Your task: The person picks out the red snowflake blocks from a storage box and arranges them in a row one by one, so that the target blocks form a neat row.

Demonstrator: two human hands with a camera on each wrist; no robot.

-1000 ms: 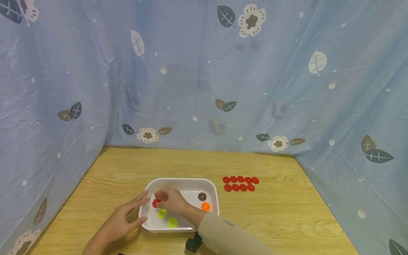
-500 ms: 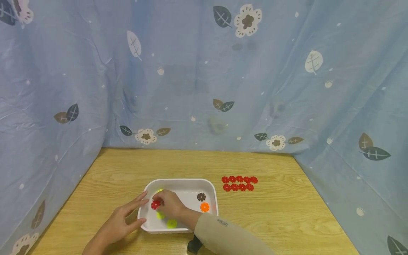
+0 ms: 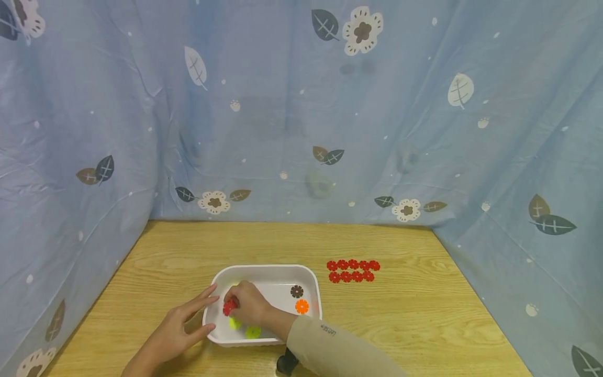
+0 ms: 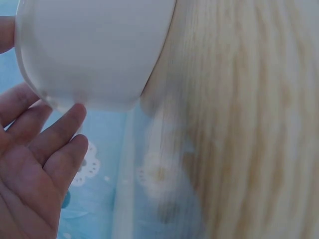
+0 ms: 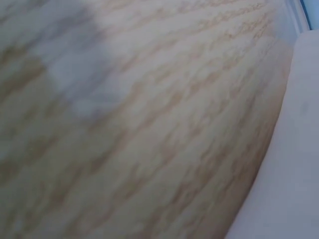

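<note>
Wooden table (image 3: 424, 324) lies bare at 3 o'clock of the white tray (image 3: 264, 270), whose 9 o'clock rim the left hand (image 3: 181, 327) touches with straight fingers, while the right hand (image 3: 249, 306) inside pinches a red flower (image 3: 229, 307).

The table (image 3: 405, 319) is light wood with visible grain and a smooth matt finish. The white tray (image 3: 268, 270) looks like smooth, slightly glossy plastic. The blue curtain (image 3: 301, 115) is thin printed cloth with wrinkles.
</note>
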